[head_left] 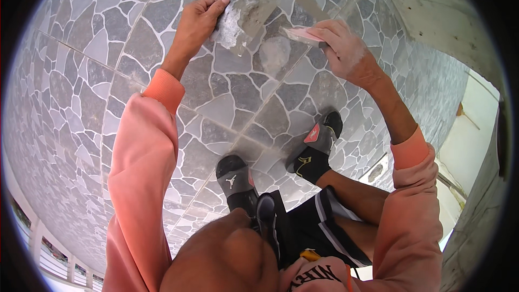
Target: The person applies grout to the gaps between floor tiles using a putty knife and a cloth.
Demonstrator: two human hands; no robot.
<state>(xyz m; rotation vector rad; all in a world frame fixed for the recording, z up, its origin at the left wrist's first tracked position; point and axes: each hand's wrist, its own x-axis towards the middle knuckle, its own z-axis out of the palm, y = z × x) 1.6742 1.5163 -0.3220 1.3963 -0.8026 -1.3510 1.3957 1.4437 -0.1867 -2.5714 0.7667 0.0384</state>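
My left hand point(203, 19) pinches the edge of a thin, flat plate point(261, 12) between thumb and fingers. Whitish-grey paste point(233, 28) is smeared across it, with a ragged edge. To the right, my right hand point(343, 46) is closed around a flat scraper point(304, 34), pale pink with a whitish, smeared end pointing at the plate. Pale dust coats the fingers and back of that hand. The scraper and the plate are apart. Both are held above the grey stone-patterned floor point(230, 111); their exact height cannot be told.
My feet in grey-black slides point(233, 176) stand on the floor below my hands. A rough concrete structure point(432, 16) rises at the upper right. A pale smear point(274, 54) marks the floor between the hands. White railings point(51, 251) run along the lower left.
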